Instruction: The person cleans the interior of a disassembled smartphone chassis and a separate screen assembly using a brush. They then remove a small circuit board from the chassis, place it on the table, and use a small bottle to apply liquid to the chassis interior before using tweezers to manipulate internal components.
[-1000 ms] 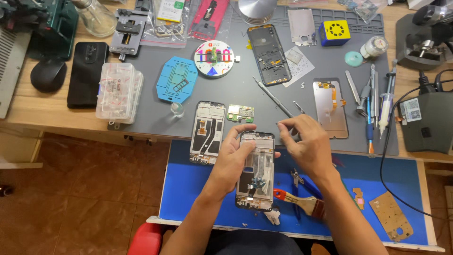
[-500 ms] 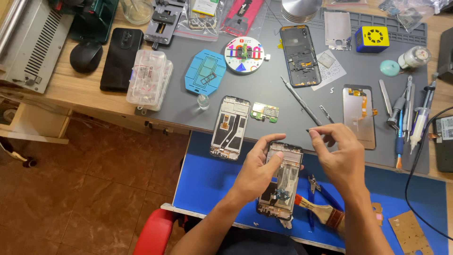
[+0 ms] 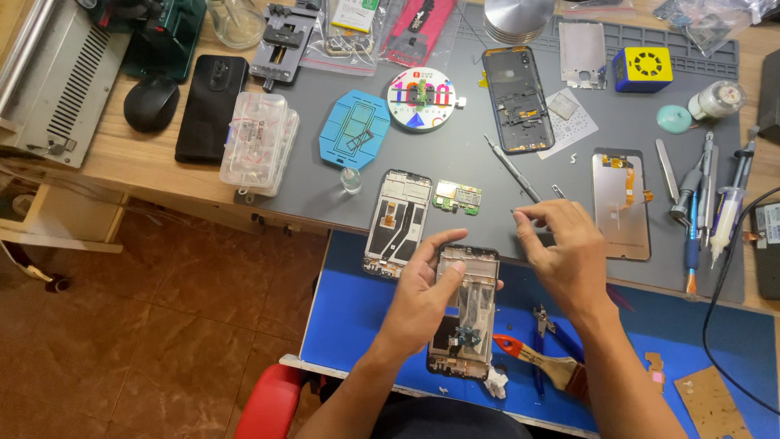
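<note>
A wooden tabletop [image 3: 146, 162] carries a grey work mat [image 3: 487, 162], smooth and ridged along its far edge, and nearer the person lies a bright blue mat [image 3: 357, 309]. Above the blue mat, the left hand [image 3: 422, 305] holds an opened phone frame [image 3: 465, 313], a dark rounded rectangle with its back off, showing a silvery metal plate, a small circuit board and connectors low down; the thumb lies across its upper part and the fingers wrap its left edge, so this grip is clamped on the frame. Just right of it, over the grey mat's edge, the right hand [image 3: 561, 256] has thumb and forefinger pressed together on a thin metal tool [image 3: 524, 212]; its kind is too small to tell. A wooden-handled brush [image 3: 544, 363] with a red ferrule lies beside the frame's lower end.
</note>
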